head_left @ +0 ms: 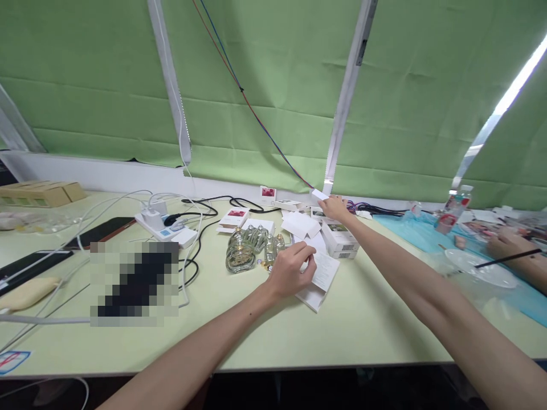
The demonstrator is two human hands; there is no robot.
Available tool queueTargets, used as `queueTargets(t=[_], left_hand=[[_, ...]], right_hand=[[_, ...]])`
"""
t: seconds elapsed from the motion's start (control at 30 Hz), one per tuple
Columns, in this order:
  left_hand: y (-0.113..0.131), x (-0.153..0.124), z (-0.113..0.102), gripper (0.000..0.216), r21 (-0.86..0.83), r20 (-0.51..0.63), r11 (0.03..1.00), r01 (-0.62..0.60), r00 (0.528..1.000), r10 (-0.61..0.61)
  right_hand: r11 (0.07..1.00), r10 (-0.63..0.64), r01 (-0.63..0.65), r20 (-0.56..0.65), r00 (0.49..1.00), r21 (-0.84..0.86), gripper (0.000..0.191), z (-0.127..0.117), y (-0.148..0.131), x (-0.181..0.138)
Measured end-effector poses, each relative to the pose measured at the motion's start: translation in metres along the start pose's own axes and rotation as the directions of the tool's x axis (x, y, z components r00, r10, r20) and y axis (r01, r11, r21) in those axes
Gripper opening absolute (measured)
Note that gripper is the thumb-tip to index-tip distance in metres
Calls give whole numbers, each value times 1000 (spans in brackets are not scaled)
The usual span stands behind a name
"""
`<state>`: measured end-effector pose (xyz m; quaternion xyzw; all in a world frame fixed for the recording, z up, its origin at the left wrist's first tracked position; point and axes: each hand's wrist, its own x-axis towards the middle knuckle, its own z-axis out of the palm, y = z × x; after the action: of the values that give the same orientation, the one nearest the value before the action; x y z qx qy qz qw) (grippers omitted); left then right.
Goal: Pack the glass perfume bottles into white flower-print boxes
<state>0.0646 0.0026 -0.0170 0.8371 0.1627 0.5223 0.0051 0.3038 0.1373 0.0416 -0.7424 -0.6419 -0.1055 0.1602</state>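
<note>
My right hand (336, 208) reaches to the back of the table, its fingers closed on the end of a small white box (319, 195). My left hand (294, 266) hovers over an unfolded white carton (327, 272) with fine print, its fingers curled in; what they hold, if anything, is hidden. Just left of that hand stand several clear glass perfume bottles (240, 259) with gold-coloured necks. Loose white cartons (301, 224) lie behind it. Below my right hand, small printed boxes (341, 236) are stacked.
Flat boxes with red pictures (234, 217) lie behind the bottles. A power strip (168, 228) with tangled cables and a tablet (102, 230) are at the left. On the right, another person's hand (508, 247) is near a white plate (481, 267) and a plastic bottle (455, 210) on blue sheeting.
</note>
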Motion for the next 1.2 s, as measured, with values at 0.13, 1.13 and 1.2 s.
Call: queueTargets(t=[0.13, 1.13, 1.2], left_hand=[[-2, 0, 0, 15, -19, 11, 1000, -9, 1000, 9], [-5, 16, -12, 26, -369, -99, 729, 576, 756, -647], [-5, 16, -11, 28, -386, -95, 712, 586, 743, -663]], right_hand=[[997, -35, 45, -179, 983, 55, 56, -6, -16, -17], [581, 2, 520, -639, 769, 627, 22, -8, -72, -166], [582, 18, 500, -625, 780, 641, 23, -9, -73, -167]])
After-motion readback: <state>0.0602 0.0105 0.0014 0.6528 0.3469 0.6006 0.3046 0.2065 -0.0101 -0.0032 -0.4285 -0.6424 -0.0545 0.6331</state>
